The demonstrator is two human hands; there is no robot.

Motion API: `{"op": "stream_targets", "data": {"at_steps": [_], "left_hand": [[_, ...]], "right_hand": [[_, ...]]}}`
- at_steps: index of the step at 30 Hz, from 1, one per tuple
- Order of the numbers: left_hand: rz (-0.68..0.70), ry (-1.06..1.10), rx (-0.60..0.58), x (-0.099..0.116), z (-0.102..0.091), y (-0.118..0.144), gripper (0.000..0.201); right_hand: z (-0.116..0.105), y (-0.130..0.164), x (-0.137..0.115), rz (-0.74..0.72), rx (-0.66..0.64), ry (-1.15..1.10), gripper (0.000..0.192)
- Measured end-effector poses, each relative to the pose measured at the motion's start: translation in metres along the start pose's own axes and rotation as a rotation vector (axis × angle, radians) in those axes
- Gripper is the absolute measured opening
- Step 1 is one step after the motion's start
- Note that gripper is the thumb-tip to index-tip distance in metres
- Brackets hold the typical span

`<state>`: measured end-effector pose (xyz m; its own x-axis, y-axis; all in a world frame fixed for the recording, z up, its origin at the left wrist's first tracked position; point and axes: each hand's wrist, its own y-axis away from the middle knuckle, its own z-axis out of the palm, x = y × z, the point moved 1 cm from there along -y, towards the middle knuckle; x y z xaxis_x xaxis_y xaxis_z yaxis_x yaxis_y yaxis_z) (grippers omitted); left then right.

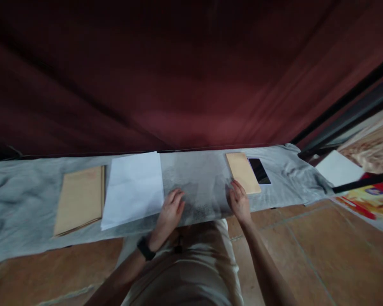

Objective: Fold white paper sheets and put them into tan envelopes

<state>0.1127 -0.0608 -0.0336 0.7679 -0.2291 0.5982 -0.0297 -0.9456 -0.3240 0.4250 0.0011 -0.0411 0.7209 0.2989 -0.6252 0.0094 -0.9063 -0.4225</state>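
My left hand (172,207) rests at the right edge of some white paper sheets (132,187), fingers loosely bent and apart, holding nothing. Close to the lower left corner of a small tan envelope (244,172) is my right hand (239,199). Its fingers are slightly curled and apart, with nothing gripped; whether the fingertips touch the envelope I cannot tell. Just right of that envelope lies a dark-screened phone (259,171). Left of the paper sits a stack of larger brown envelopes (79,199).
A grey cloth (198,170) covers the narrow surface, wrinkled at both ends. Behind it hangs a dark red curtain (191,93). At the right are black bars (364,182), a white box-like item (340,168) and a colourful printed package (373,204). Tiled floor (322,242) shows below.
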Motion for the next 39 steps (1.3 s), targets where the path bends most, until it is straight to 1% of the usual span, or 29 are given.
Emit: {"op": "stream_targets", "data": {"at_steps": [3, 6, 9, 11, 13, 16, 19, 22, 25, 30, 34, 36, 39], "left_hand": [[-0.029, -0.286, 0.066, -0.016, -0.025, 0.016, 0.047], [-0.112, -0.442, 0.085, -0.034, -0.043, 0.035, 0.065], [-0.185, -0.441, 0.068, -0.049, -0.051, 0.052, 0.077], [-0.208, -0.42, 0.056, -0.055, -0.052, 0.058, 0.08], [-0.211, -0.419, 0.049, -0.056, -0.052, 0.061, 0.077], [-0.195, -0.441, 0.021, -0.052, -0.053, 0.061, 0.068], [-0.182, -0.467, -0.017, -0.047, -0.055, 0.06, 0.061], [-0.159, -0.485, -0.049, -0.045, -0.054, 0.061, 0.055], [-0.133, -0.493, -0.072, -0.044, -0.05, 0.062, 0.049], [-0.1, -0.475, -0.071, -0.044, -0.049, 0.062, 0.045], [-0.074, -0.495, -0.066, -0.041, -0.052, 0.063, 0.044], [-0.064, -0.479, -0.064, -0.039, -0.053, 0.064, 0.043], [-0.036, -0.402, -0.04, -0.034, -0.058, 0.064, 0.045]], "right_hand": [[0.03, 0.006, -0.027, 0.034, -0.078, -0.179, 0.039], [0.067, 0.012, -0.055, 0.114, -0.166, -0.339, 0.037], [0.104, 0.016, -0.084, 0.237, -0.307, -0.503, 0.038], [0.127, 0.017, -0.103, 0.271, -0.404, -0.564, 0.037], [0.145, 0.017, -0.121, 0.288, -0.47, -0.554, 0.036], [0.163, 0.013, -0.142, 0.264, -0.504, -0.48, 0.035], [0.171, 0.008, -0.157, 0.193, -0.493, -0.35, 0.032], [0.173, 0.004, -0.167, 0.153, -0.477, -0.222, 0.031], [0.175, 0.001, -0.172, 0.151, -0.484, -0.143, 0.028], [0.181, -0.002, -0.181, 0.143, -0.522, -0.052, 0.017], [0.185, 0.001, -0.189, 0.188, -0.533, 0.054, 0.016], [0.185, 0.002, -0.189, 0.187, -0.529, 0.019, 0.015], [0.175, 0.0, -0.176, 0.182, -0.467, -0.152, 0.013]]}}
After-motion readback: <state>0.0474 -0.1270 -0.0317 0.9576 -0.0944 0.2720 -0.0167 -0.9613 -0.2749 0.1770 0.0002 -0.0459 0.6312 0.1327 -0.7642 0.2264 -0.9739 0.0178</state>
